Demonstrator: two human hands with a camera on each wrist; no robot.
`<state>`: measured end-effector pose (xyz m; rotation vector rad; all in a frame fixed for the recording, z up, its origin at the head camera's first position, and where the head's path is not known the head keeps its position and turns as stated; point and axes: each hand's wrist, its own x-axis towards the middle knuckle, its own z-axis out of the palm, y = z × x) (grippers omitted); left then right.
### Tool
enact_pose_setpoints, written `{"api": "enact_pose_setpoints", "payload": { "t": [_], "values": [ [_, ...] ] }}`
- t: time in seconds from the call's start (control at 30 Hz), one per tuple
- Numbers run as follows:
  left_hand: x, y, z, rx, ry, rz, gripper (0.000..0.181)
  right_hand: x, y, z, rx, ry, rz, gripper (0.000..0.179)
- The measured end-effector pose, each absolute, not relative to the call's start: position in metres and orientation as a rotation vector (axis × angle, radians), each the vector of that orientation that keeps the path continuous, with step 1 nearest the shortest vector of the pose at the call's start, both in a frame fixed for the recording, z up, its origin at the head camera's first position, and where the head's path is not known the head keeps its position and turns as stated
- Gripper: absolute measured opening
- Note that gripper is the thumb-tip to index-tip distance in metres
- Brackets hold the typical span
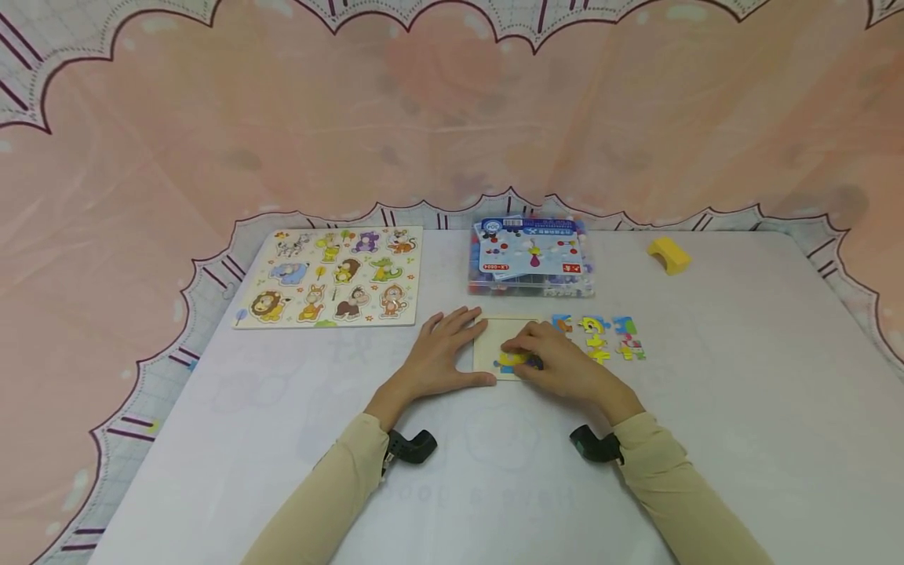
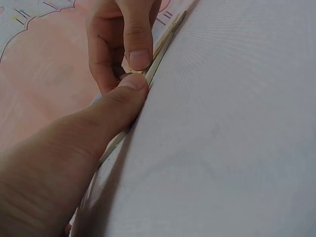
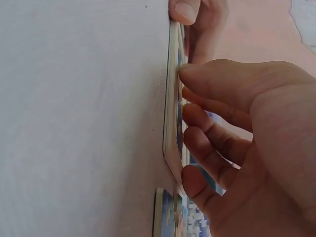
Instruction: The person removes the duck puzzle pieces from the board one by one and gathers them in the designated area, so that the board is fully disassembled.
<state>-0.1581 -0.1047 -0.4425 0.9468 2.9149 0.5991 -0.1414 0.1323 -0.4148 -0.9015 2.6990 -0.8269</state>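
A small light wooden puzzle board [image 1: 484, 357] lies flat on the table, with yellow and blue jigsaw pieces [image 1: 507, 362] in its lower part. My left hand [image 1: 446, 357] spreads its fingers along the board's left side, and its thumb touches the lower left edge. Over the lower right of the board, my right hand [image 1: 565, 362] curls its fingers and thumb at a yellow puzzle piece [image 1: 518, 358], partly hidden by the fingers. In the right wrist view the thumb and fingertips sit right at the face of the board [image 3: 171, 108].
Several loose puzzle pieces [image 1: 595, 339] lie right of the board. An animal picture board [image 1: 318, 271] lies at the back left. Behind the hands stands a clear plastic box [image 1: 530, 286] with a printed label, and a yellow arch block [image 1: 668, 256] sits at the back right.
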Motion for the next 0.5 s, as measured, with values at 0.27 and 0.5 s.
{"api": "enact_pose_setpoints", "payload": {
  "t": [0.27,0.5],
  "values": [
    [-0.1578,-0.1053,-0.4424,0.955,2.918,0.617,0.090,-0.1398,0.1305,-0.4132,-0.907,2.685,-0.832,0.031],
    [-0.1577,-0.1050,-0.4423,0.957,2.917,0.632,0.090,-0.1389,0.1301,-0.4130,-0.892,2.680,-0.830,0.029]
  ]
}}
